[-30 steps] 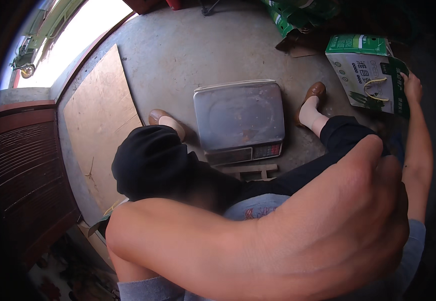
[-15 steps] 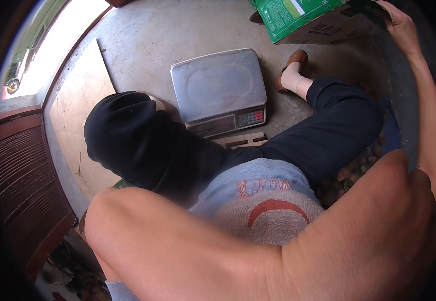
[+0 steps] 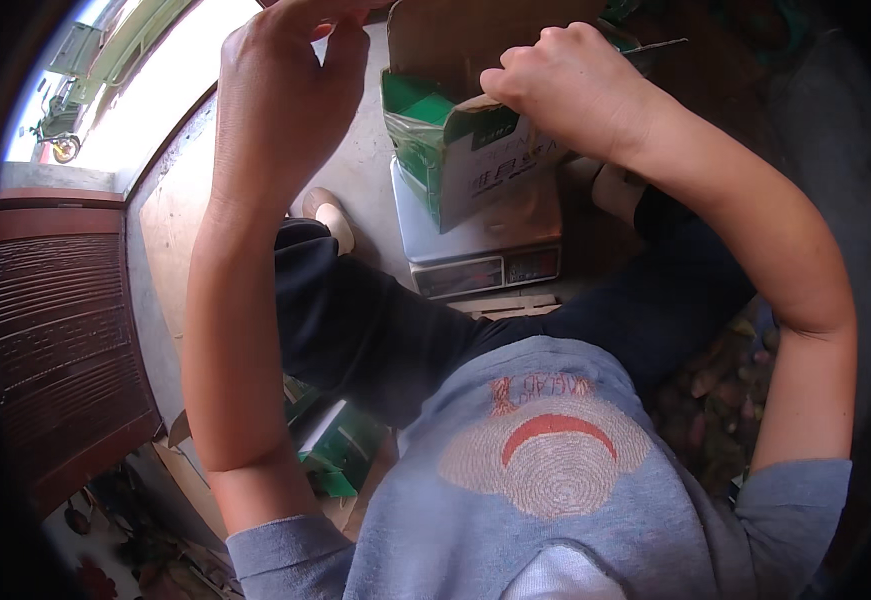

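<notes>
A green and brown cardboard box [image 3: 430,165] stands tilted over the flat metal pan of a digital scale [image 3: 410,225], with its top flaps raised. My right hand [image 3: 570,90] is closed, fingers curled over the box's near upper edge. My left hand [image 3: 290,110] is raised to the left of the box, thumb apart from the stretched fingers. The picture's top edge cuts off those fingertips, and nothing shows in that hand. Part of the box's inside can be seen, green on the left; its far side is cut off.
My bent legs in dark trousers [image 3: 375,320] flank the scale. A smaller green box [image 3: 345,445] lies beside my left hip. Piled produce [image 3: 720,395], too dim to name, is on the right. A brown slatted wooden panel [image 3: 60,330] and a board [image 3: 170,230] are on the left.
The box has come from the far right onto the scale, brought by my right hand. My left forearm, earlier lying across my front, is now raised, its hand beside the box.
</notes>
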The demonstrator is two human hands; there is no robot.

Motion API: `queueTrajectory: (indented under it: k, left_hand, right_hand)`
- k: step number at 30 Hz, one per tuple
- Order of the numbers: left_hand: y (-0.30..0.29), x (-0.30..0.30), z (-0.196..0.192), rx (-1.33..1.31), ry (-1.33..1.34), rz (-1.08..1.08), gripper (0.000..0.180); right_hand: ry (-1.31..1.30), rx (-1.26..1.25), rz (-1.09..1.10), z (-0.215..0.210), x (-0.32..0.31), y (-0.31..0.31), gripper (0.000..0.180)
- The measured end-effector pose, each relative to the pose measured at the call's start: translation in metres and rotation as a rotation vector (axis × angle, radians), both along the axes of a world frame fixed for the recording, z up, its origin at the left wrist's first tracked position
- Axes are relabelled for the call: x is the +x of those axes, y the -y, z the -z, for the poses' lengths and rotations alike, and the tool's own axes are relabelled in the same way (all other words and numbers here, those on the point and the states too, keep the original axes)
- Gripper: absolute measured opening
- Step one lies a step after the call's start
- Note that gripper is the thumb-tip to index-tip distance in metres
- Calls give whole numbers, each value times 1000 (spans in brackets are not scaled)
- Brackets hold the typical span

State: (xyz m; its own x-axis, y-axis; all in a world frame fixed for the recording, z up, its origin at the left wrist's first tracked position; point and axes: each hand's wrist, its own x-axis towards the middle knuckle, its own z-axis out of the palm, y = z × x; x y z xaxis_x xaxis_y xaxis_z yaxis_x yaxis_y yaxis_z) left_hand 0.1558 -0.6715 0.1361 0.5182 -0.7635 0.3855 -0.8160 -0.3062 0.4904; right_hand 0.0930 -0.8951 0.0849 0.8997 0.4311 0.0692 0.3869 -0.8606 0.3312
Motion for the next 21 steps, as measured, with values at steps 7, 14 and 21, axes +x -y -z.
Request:
queueTrajectory:
  k: [7,14,21]
  left_hand:
    - [0,74,107,57,8,-208,77]
    - [3,93,135,157,-227,-200,53]
    - [-13,86,140,246,-264,-291,22]
  right_hand:
    - [-177,163,-106,36,-2,-80,9]
    - [-51,371,-148,70,-17,-100,3]
    - [-45,520,28,61,-58,-26,5]
